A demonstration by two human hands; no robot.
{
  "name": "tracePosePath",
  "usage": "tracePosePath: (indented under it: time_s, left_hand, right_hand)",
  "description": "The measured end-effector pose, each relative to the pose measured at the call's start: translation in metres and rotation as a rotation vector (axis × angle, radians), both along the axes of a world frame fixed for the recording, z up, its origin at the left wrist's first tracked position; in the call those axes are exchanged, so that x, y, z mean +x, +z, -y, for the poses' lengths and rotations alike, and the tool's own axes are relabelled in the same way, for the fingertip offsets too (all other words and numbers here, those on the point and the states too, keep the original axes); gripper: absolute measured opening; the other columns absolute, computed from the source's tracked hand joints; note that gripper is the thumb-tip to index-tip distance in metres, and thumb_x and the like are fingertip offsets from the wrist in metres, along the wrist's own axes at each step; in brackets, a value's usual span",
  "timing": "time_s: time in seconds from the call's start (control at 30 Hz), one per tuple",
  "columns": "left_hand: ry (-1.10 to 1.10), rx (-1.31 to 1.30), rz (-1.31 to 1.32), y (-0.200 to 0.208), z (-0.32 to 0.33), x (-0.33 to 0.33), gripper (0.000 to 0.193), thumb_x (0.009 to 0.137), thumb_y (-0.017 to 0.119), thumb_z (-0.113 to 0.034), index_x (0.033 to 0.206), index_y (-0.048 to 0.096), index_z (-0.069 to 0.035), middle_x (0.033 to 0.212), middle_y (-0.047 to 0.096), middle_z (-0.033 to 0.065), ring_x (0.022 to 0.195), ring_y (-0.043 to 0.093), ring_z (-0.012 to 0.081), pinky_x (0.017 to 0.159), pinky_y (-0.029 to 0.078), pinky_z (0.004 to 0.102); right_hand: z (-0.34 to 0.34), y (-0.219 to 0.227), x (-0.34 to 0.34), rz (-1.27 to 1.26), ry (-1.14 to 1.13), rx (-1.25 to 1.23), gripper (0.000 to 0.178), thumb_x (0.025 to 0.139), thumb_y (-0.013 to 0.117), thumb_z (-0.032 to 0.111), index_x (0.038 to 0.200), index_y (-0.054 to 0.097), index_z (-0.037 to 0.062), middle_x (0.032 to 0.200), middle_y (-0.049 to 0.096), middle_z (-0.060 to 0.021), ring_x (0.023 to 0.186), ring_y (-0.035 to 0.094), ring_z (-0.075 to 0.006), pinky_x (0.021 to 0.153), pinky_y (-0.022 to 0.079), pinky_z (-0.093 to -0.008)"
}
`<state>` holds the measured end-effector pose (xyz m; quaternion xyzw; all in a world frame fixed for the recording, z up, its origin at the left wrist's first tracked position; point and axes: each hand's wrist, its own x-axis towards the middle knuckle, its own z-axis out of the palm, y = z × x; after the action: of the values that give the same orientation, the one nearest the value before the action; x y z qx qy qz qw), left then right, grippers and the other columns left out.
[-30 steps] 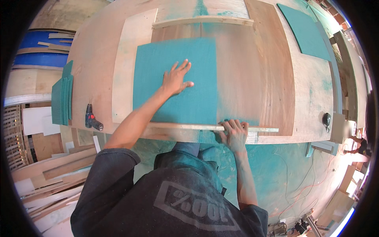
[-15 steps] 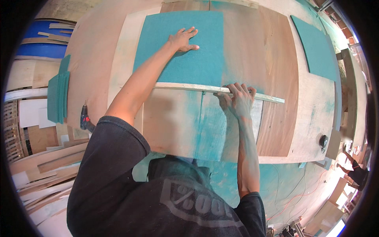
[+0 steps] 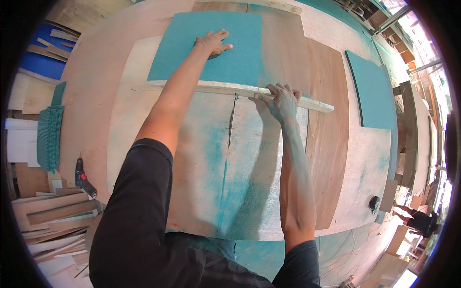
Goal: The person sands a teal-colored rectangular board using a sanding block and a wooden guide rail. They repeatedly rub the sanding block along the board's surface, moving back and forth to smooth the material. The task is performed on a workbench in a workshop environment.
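**Head view: teal panel held against a wooden fence strip on the plywood bench**

Head camera, looking down over my two forearms. Largest in view is the plywood bench top (image 3: 144,62), stained teal along a slot (image 3: 232,120) near its middle. On it, toward the far edge, lies the teal panel (image 3: 240,53), a flat rectangle whose near edge touches the long pale wooden strip (image 3: 211,88) that crosses the bench from left to right. A second teal panel (image 3: 372,91) rests near the right edge, well apart from the first. A stack of teal pieces (image 3: 48,137) stands off the left edge, with a cordless drill (image 3: 82,178) just beside the bench's left corner.

My left hand (image 3: 213,43) lies flat and spread on the teal panel, palm down, pressing it. My right hand (image 3: 283,101) rests on the strip, fingers curled over its far edge, gripping it rather than pinching.

I judge the step in hand to be seating the panel square against the strip at the slot. The next move would call for steady downward pressure from both hands, so that neither panel nor strip skews.
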<state>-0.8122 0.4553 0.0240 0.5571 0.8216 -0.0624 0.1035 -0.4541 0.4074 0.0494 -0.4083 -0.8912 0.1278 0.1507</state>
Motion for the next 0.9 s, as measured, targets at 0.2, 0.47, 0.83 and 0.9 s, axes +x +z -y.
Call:
tracePosePath:
  time_s: [0.2,0.47,0.83,0.9]
  left_hand:
    - [-0.012,0.013,0.054,0.011,0.048,0.038,0.081,0.102,0.048,-0.069,0.168,0.026,-0.027,0.176,0.016,-0.0088,0.160,0.021,0.0307,0.119,0.029,0.0755]
    - [0.009,0.060,0.189,0.038,0.227,0.140,0.080,0.099,0.065,-0.054,0.164,0.034,-0.020,0.175,0.023,-0.0025,0.158,0.026,0.0356,0.115,0.030,0.0773]
    - [0.030,0.017,0.206,0.050,0.461,0.276,0.080,0.098,0.067,-0.049,0.164,0.033,-0.018,0.175,0.023,-0.0027,0.158,0.027,0.0350,0.112,0.037,0.0749]
    - [0.031,0.005,0.201,0.052,0.488,0.290,0.081,0.099,0.067,-0.050,0.165,0.033,-0.019,0.175,0.023,-0.0034,0.158,0.027,0.0338,0.110,0.039,0.0719]
  right_hand:
    - [0.034,-0.002,0.026,0.077,-0.011,-0.027,0.052,0.083,0.076,0.067,0.097,0.077,0.0171,0.087,0.064,0.0007,0.096,0.060,-0.0216,0.094,0.032,-0.0457]
    - [0.205,0.008,0.122,-0.018,0.023,-0.051,0.030,0.085,0.081,0.046,0.101,0.076,0.0212,0.086,0.059,0.0023,0.094,0.058,-0.0210,0.097,0.032,-0.0456]
    - [0.441,0.034,0.242,0.018,-0.037,-0.175,0.037,0.081,0.081,0.056,0.101,0.079,0.0248,0.089,0.060,0.0045,0.099,0.059,-0.0178,0.108,0.029,-0.0451]
    - [0.466,0.039,0.256,0.030,-0.034,-0.179,0.040,0.080,0.081,0.057,0.102,0.080,0.0238,0.088,0.062,0.0048,0.098,0.059,-0.0176,0.109,0.028,-0.0447]
